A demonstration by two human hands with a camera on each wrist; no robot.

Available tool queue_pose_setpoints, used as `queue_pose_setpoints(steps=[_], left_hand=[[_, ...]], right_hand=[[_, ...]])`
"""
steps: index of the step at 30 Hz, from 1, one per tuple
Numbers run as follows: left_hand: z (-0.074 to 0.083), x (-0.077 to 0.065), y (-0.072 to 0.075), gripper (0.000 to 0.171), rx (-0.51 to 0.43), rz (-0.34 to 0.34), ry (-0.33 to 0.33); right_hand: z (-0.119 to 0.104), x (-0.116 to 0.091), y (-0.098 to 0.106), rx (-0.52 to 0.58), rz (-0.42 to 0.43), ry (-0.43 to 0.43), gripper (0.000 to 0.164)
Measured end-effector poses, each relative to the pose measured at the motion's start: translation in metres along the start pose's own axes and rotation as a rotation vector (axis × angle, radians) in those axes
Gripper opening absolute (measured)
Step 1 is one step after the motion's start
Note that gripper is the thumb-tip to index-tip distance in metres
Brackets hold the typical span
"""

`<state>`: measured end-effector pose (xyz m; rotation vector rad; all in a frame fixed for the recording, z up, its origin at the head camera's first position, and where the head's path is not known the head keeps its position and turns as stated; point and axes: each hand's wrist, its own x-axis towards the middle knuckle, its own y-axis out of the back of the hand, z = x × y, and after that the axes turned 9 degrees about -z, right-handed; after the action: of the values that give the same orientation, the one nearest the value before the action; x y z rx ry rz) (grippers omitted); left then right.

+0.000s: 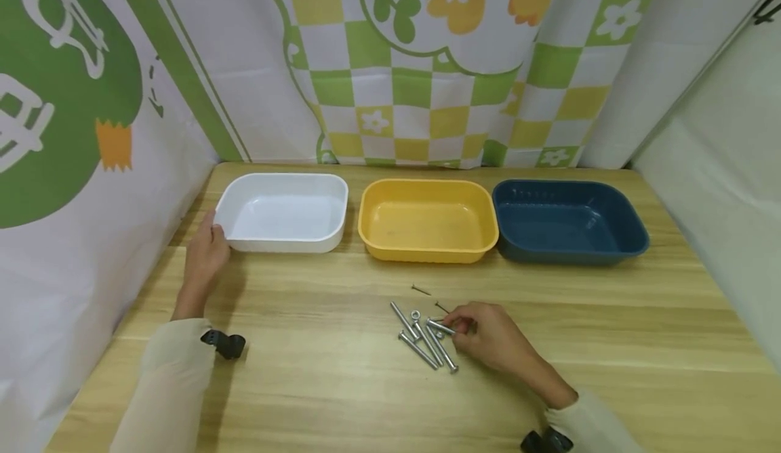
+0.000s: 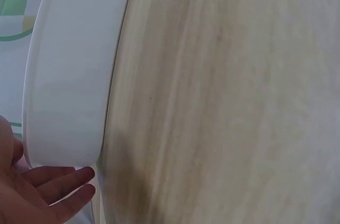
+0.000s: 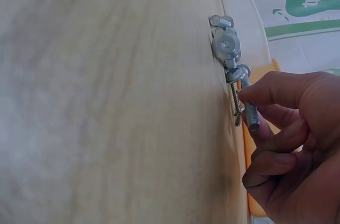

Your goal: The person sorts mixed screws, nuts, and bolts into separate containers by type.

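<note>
My left hand (image 1: 206, 253) rests against the left front corner of a white plastic bin (image 1: 287, 245). In the left wrist view its fingers (image 2: 61, 184) lie extended along the bin's end wall. With thumb and forefinger, my right hand (image 1: 491, 336) pinches a silver bolt (image 1: 442, 327) at the right of a small pile. Its threaded end shows in the right wrist view. Several long bolts (image 1: 417, 350) lie in the pile, with a nut (image 1: 415, 315) at its top. Two thin screws (image 1: 421, 290) lie just behind.
A yellow bin (image 1: 428, 255) and a dark blue bin (image 1: 573, 258) stand side by side to the right of the white one, along the back of the wooden table (image 1: 317, 385). Behind them hangs a checkered, flowered cloth (image 1: 411, 93). White sheeting (image 1: 726, 141) borders both sides.
</note>
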<state>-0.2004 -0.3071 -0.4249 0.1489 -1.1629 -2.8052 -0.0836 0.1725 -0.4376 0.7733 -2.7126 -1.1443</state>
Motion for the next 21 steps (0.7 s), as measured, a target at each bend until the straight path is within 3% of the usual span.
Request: queue_pose_setpoints(steps=[10,21], left_hand=[[-0.0011,-0.0008,-0.0002,0.056,-0.002,0.034,0.011],[-0.0043,0.0015,-0.0047,0.056,-0.039,0.036,-0.021]], right_hand=[[-0.0002,-0.0025,0.0026,0.078,0.027,-0.022,0.026],[-0.0064,0.0053,0.0055,0.073,0.093,-0.01,0.025]])
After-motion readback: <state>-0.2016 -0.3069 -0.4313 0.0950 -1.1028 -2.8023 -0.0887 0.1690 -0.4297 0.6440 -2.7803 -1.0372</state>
